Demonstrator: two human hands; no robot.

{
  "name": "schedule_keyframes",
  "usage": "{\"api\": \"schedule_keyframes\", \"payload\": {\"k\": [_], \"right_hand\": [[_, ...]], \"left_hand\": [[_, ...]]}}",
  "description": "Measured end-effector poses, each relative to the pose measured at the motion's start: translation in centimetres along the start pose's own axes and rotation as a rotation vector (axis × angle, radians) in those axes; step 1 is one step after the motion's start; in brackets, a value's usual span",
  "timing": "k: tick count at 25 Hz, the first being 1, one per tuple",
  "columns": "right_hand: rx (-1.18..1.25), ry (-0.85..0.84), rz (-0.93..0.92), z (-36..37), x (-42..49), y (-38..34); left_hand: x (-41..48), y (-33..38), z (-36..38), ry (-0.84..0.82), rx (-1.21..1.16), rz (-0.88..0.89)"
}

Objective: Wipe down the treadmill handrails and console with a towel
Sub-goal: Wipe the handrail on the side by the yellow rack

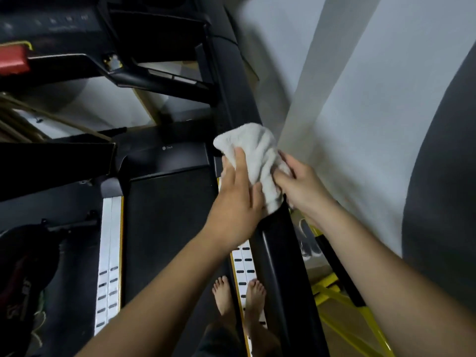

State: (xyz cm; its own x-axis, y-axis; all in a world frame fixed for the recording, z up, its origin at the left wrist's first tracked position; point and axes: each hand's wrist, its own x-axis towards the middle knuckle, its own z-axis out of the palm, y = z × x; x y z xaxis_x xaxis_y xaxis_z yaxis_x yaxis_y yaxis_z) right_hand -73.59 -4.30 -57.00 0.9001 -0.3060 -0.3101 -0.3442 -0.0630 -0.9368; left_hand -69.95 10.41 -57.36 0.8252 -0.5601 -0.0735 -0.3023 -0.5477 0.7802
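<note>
A white towel (257, 155) is draped over the black right handrail (280, 253) of the treadmill. My left hand (237, 199) wraps the towel and rail from the left, thumb on top of the cloth. My right hand (301, 186) grips the towel's right side, fingers curled into it. The handrail runs up toward the console (51, 24), dark and blurred at the top left, with a red stop button (13, 60) below it.
The black running belt (167, 228) lies below, flanked by white side rails (110, 248). My bare feet (239, 297) stand at the belt's right edge. A grey wall (373, 112) is close on the right. A yellow frame (347, 305) sits beside the treadmill.
</note>
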Motion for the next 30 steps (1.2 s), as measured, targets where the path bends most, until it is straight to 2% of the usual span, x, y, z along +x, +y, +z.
{"api": "schedule_keyframes", "payload": {"k": [2,5,8,10,14,17,19,21,23,24,26,28,30], "right_hand": [[-0.033,-0.073,0.054,-0.7,-2.1,1.4],[-0.060,-0.033,0.067,-0.9,1.8,1.4],[0.176,-0.031,0.033,-0.5,4.4,1.3],[0.221,-0.079,0.062,-0.6,2.9,2.7],[0.181,-0.162,0.205,-1.6,-1.3,5.8],[0.147,-0.115,0.263,-1.0,1.3,4.7],[0.203,-0.112,0.144,-0.3,2.5,3.1],[0.286,-0.098,0.036,0.3,3.5,2.7],[0.261,-0.016,0.029,0.5,2.7,3.5],[0.282,0.008,0.101,0.7,2.3,3.4],[0.255,-0.052,0.152,0.5,2.0,5.8],[0.186,-0.068,0.129,0.6,3.6,6.4],[0.245,-0.084,0.149,0.6,4.7,6.1]], "left_hand": [[-0.6,-0.6,-0.2,-0.038,0.041,0.023],[5.3,0.0,-1.5,-0.028,0.379,0.120],[10.8,1.2,-2.7,-0.085,0.726,0.117],[10.1,1.7,-2.5,-0.115,0.865,0.184],[6.7,0.8,-3.2,-0.231,0.820,0.481],[11.2,0.6,-4.8,-0.364,0.818,0.609],[13.3,0.9,-4.6,-0.358,0.836,0.621],[12.9,0.9,-3.8,-0.275,0.878,0.593],[11.4,0.7,-3.6,-0.237,0.880,0.584],[11.1,0.7,-3.9,-0.245,0.868,0.596],[11.7,1.4,-4.0,-0.293,0.893,0.613],[13.0,2.8,-3.0,-0.401,1.031,0.591],[14.3,4.7,-1.2,-0.529,1.185,0.499]]}}
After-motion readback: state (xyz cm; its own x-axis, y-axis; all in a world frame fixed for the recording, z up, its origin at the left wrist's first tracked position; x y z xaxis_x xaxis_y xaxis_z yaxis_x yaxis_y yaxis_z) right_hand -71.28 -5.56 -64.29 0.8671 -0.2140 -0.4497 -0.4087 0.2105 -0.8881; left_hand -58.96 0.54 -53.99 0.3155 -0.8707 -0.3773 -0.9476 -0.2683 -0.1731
